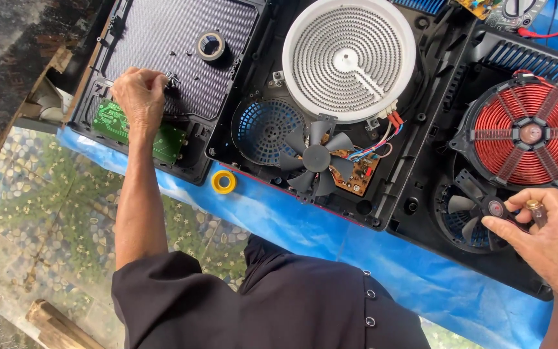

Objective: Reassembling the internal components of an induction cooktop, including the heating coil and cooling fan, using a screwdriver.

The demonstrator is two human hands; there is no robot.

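Up at the far left, the left hand (138, 97) pinched a small silvery metal fitting (173, 79) on the black perforated panel (163, 39) — while the right hand (547, 232), near right, gripped a small amber-tipped glass vial (536, 211) beside the black fan hub (495, 208).

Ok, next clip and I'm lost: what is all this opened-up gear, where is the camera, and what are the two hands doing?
The one picture comes from a camera on the person's head, looking down. On a blue sheet lie opened cookers: a white heating coil, a red copper coil, and black fans. A yellow tape roll lies on the sheet. The left hand pinches a small metal part on a black panel. The right hand holds a small brown-tipped object in its grip, by a fan hub.
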